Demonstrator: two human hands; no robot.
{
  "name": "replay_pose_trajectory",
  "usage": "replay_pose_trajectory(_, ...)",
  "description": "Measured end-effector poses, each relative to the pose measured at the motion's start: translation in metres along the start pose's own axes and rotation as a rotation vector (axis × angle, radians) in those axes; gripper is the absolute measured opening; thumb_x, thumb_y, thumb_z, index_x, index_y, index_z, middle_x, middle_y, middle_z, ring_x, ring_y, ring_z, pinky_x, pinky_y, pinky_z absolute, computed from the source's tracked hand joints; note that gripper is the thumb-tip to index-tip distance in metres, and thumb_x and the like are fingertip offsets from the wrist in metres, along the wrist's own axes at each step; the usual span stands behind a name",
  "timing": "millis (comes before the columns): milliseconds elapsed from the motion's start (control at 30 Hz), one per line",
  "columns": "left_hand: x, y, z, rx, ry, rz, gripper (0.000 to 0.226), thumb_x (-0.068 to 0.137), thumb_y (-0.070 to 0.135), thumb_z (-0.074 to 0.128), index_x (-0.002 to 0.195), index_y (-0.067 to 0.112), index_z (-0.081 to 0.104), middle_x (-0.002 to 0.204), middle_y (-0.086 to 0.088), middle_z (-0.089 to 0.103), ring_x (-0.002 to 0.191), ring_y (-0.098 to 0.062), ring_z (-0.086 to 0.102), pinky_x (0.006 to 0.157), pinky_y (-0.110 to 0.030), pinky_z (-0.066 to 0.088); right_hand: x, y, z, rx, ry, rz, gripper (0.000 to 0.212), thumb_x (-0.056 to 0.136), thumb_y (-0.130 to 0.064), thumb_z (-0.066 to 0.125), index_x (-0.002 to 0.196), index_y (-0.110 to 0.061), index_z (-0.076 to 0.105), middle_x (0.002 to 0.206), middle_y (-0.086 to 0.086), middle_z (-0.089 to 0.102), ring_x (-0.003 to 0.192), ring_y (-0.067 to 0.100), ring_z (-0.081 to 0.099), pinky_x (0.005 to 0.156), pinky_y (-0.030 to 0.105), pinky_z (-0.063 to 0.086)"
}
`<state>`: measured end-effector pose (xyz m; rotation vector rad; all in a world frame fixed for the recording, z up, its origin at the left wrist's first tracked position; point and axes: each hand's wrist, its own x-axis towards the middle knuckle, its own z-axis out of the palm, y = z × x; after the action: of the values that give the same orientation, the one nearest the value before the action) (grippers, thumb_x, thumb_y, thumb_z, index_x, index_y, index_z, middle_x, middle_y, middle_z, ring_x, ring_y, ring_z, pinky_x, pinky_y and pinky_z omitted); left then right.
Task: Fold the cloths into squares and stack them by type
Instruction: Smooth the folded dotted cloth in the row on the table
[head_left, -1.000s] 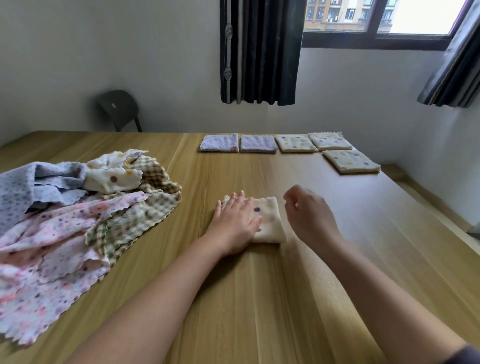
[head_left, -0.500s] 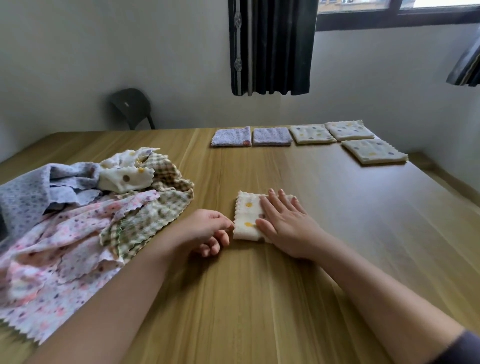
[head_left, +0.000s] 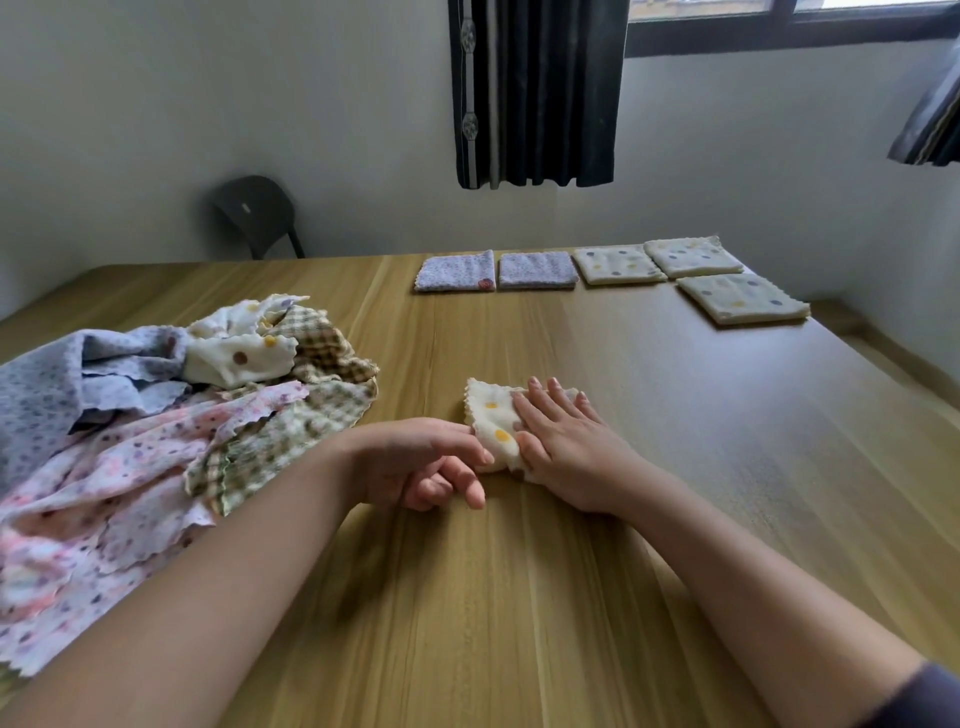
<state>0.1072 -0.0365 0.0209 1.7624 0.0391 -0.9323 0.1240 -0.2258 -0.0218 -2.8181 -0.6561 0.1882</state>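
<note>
Under the right hand (head_left: 566, 447): the cloth (head_left: 491, 421), cream with yellow dots and folded small, lies about mid-table (head_left: 519, 597).
Right hand: it lies flat on the cloth, fingers straight and pointing to 12 o'clock. It presses and clasps nothing.
Left hand (head_left: 421, 462): it sits at 8 o'clock of the cloth, fingers loosely curled, holding nothing. The forefinger tip reaches the cloth's near left corner; whether it touches or is only just beside, I cannot tell.
Cloth shape: it looks near to square. The right part is hidden by the hand, so I cannot name a long axis.
Step, as I judge: the fold is being smoothed flat, and carrying it to a stack is not yet done.
Cream squares (head_left: 618, 265) (head_left: 693, 256) (head_left: 743, 304): three of the same type lie at 1 o'clock from the cloth, well apart from it, near the far right of the table.
Purple squares (head_left: 456, 271) (head_left: 537, 270): two lie side by side at 12 o'clock, just left of the cream ones.
Deciding relation: the matching squares lie forward and to the right, so the right hand is the nearer one for the carry.
Pile (head_left: 156, 441): unfolded cloths lie at 9 o'clock, purple, pink and checked, with one cream dotted on top.
Risk, I think: a loose lift may let the fold open.
</note>
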Motion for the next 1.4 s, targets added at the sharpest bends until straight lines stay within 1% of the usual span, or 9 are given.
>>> replay_pose_trajectory(167,0.003,0.002,-0.007,0.053,0.036,-0.037,0.006,0.093,0.016,0.053,0.091,0.016,0.048,0.054,-0.002,0.053,0.032,-0.003,0.031,0.032,-0.012,0.019,0.002,0.01,-0.007,0.092,-0.046,-0.035,0.05,0.103,-0.027,0.018,0.153,-0.022,0.009,0.161,0.003,-0.005,0.146,0.016,-0.011,0.117,0.032,-0.008)
replay_pose_trajectory(367,0.004,0.001,-0.001,-0.003,-0.017,-0.005,0.029,0.08,0.028,0.065,0.105,0.02,0.054,0.064,-0.002,0.061,0.035,-0.002,0.033,0.032,-0.011,0.024,-0.001,0.008,0.0,-0.069,-0.016,-0.023,0.054,0.102,-0.032,0.015,0.153,-0.023,0.0,0.16,0.001,-0.009,0.146,0.017,-0.013,0.117,0.047,-0.012)
replay_pose_trajectory(500,0.006,0.003,0.001,0.018,-0.013,-0.05,0.009,0.088,0.022,0.061,0.09,0.02,0.053,0.057,0.0,0.057,0.034,-0.001,0.034,0.032,-0.011,0.024,-0.002,0.008,0.0,-0.065,-0.018,-0.022,0.054,0.102,-0.033,0.015,0.153,-0.023,-0.001,0.16,0.001,-0.01,0.146,0.017,-0.013,0.117,0.047,-0.011)
replay_pose_trajectory(767,-0.006,-0.01,0.003,0.022,0.143,-0.09,0.012,0.094,0.022,0.054,0.083,0.019,0.051,0.059,-0.003,0.059,0.036,-0.005,0.039,0.033,-0.012,0.029,-0.001,0.009,0.002,-0.077,-0.003,-0.02,0.055,0.102,-0.035,0.014,0.153,-0.024,-0.001,0.16,0.0,-0.01,0.146,0.017,-0.013,0.117,0.05,-0.01)
replay_pose_trajectory(900,-0.009,-0.011,0.011,0.213,0.384,-0.033,0.015,0.092,0.02,0.05,0.078,0.016,0.046,0.058,-0.003,0.057,0.038,-0.012,0.042,0.036,-0.017,0.031,-0.001,0.008,0.004,-0.078,0.009,-0.015,0.055,0.102,-0.035,0.015,0.153,-0.024,0.0,0.16,-0.001,-0.01,0.146,0.016,-0.013,0.116,0.051,-0.012)
replay_pose_trajectory(1000,-0.01,-0.016,0.024,0.718,0.905,0.204,0.02,0.087,0.037,0.054,0.079,0.019,0.047,0.072,0.006,0.054,0.06,-0.014,0.051,0.054,-0.029,0.04,-0.001,0.008,0.005,-0.084,0.027,-0.006,0.056,0.101,-0.038,0.016,0.153,-0.025,0.001,0.16,-0.001,-0.009,0.146,0.016,-0.012,0.115,0.053,-0.012)
replay_pose_trajectory(1067,-0.005,-0.017,0.04,0.978,1.055,0.323,0.026,0.089,0.047,0.048,0.099,0.023,0.047,0.097,0.007,0.051,0.088,-0.015,0.052,0.074,-0.032,0.044,-0.001,0.008,0.005,-0.093,0.033,0.001,0.059,0.099,-0.043,0.018,0.153,-0.025,0.001,0.16,-0.001,-0.008,0.146,0.016,-0.012,0.115,0.055,-0.01)
replay_pose_trajectory(1200,0.02,-0.03,0.045,1.071,1.016,0.134,0.046,0.094,0.04,0.037,0.135,0.022,0.032,0.148,-0.001,0.028,0.138,-0.02,0.023,0.108,-0.04,0.025,-0.004,0.004,0.006,-0.082,0.035,0.017,0.068,0.096,-0.056,0.023,0.153,-0.026,0.001,0.16,-0.003,-0.008,0.146,0.015,-0.012,0.115,0.055,-0.01)
replay_pose_trajectory(1400,0.018,-0.03,0.05,1.061,0.973,0.253,0.059,0.096,0.031,0.034,0.15,0.024,0.012,0.16,0.003,-0.001,0.147,-0.015,-0.005,0.118,-0.047,0.0,-0.007,0.0,0.001,-0.084,0.042,0.056,0.068,0.096,-0.055,0.023,0.153,-0.024,0.002,0.161,-0.001,-0.007,0.147,0.017,-0.009,0.114,0.057,-0.012)
